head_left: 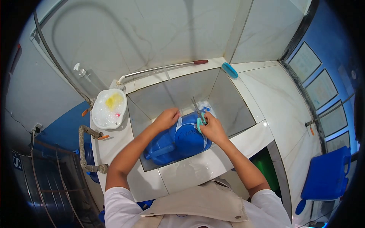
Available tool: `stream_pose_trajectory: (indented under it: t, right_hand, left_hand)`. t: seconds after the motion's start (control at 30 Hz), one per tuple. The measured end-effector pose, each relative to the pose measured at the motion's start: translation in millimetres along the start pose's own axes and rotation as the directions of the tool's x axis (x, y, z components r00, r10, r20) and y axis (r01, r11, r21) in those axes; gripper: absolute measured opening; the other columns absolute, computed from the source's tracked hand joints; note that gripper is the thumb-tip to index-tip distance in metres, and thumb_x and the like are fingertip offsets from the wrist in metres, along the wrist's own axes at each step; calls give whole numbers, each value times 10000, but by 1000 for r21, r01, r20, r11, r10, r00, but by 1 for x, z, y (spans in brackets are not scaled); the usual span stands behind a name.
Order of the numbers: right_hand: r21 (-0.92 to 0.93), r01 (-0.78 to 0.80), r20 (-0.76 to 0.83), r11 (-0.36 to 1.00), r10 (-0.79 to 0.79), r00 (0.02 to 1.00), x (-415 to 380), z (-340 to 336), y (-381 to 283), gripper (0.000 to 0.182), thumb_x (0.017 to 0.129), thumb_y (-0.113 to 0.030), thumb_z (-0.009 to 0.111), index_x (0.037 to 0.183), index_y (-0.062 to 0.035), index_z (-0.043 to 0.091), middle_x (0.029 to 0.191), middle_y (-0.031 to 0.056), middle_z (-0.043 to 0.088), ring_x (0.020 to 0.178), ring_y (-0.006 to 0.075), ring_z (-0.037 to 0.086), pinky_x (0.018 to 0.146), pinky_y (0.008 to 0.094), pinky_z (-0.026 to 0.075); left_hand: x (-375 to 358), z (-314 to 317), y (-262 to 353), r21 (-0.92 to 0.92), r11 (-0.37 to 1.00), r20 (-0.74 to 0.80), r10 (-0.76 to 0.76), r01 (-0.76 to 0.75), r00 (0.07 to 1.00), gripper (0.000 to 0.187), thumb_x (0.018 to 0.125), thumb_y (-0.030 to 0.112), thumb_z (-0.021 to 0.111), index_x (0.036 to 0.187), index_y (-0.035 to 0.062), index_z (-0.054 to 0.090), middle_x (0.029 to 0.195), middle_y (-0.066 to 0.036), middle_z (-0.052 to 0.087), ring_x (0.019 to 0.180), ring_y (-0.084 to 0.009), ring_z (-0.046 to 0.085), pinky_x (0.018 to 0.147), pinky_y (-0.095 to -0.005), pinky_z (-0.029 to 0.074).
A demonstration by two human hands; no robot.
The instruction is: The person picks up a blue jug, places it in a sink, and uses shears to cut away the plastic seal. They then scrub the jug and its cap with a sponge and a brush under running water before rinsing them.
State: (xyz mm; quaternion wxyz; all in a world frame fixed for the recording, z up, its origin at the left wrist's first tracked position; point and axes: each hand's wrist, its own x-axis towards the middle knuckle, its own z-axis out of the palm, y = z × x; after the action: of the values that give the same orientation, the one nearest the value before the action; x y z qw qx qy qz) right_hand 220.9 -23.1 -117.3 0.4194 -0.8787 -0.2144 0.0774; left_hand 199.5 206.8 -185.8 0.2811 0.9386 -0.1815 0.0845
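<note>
A blue water jug (161, 142) lies on its side in the grey tiled sink, with dark handwriting on its round blue end and a whitish strip around it. At the strip's upper left, my left hand (166, 118) has its fingers pinched on a whitish piece of it. My right hand (213, 128) is closed on the teal handles of scissors (200, 114), whose metal blades point up and away from me. Behind the scissors, crumpled clear plastic (205, 105) rests beside the jug.
A white basin (109, 109) of suds and a pump bottle (90, 81) stand at the left. Along the sink's back rim lies a long-handled tool (163, 68); a teal brush (229, 70) is at its right corner. Pipes (81, 146) rise at left. A blue container (326, 174) is at right.
</note>
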Motion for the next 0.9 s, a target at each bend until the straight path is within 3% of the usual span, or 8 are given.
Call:
stream_pose_trajectory:
  t: [0.07,0.3,0.4,0.47,0.5,0.57,0.7,0.9]
  right_hand:
    - [19,-2,-7,1000,2,1000,-2,2,-1,231,741,-179,627,803,-2,492,708,212,591,708,407,589,637,419,459]
    - [14,47,-14,999,-47,999,-5,3,-3,232,743,-157,636,800,-6,470,702,211,592,682,402,590,596,408,454]
    - [18,63,-17,998,-63,998,-5,3,-3,232,745,-159,636,803,-10,467,700,210,591,677,402,590,593,408,455]
    - [23,68,-15,997,-68,998,-5,6,-1,232,746,-159,636,807,-13,465,699,209,590,675,402,590,592,409,455]
    - [3,66,-17,998,-66,998,-5,6,-1,233,747,-159,635,813,-13,465,697,207,590,672,400,590,592,408,455]
    - [-19,64,-20,998,-64,998,-5,7,-1,234,748,-159,634,820,-14,465,695,204,589,669,399,590,592,407,455]
    - [-22,39,-3,999,-39,999,-8,5,-4,235,748,-157,629,835,-15,463,696,195,590,667,387,592,601,406,457]
    - [-41,31,4,999,-31,1000,-9,8,-5,233,752,-150,623,857,-19,462,696,175,600,659,358,603,604,378,461]
  left_hand:
    - [-11,7,10,-419,823,-53,-443,383,895,201,854,181,583,903,-10,546,707,-72,543,660,-174,527,621,-303,439]
    - [-27,10,41,-549,703,14,-534,453,846,309,808,264,666,894,-17,569,725,-53,569,660,-99,500,589,-281,437]
    - [-28,7,38,-508,765,37,-440,396,897,233,827,204,627,849,-19,562,734,-94,577,659,-176,538,608,-315,443]
    - [-28,17,39,-234,956,-231,-229,175,946,153,841,132,568,822,-19,550,757,-150,581,699,-294,561,647,-371,443]
    - [-28,17,40,-235,956,-236,-231,175,944,153,841,132,568,822,-19,550,757,-150,581,699,-294,561,647,-371,443]
    - [-29,18,42,-345,901,-219,-351,265,910,129,844,100,525,799,-20,538,787,-199,577,769,-378,551,686,-418,433]
    - [-37,37,29,-390,868,-268,-427,308,864,154,858,134,536,831,-17,543,762,-188,579,730,-335,570,663,-385,444]
    - [-74,63,4,-263,834,-468,-550,484,692,174,872,151,518,821,-13,542,774,-188,590,728,-305,585,666,-369,453]
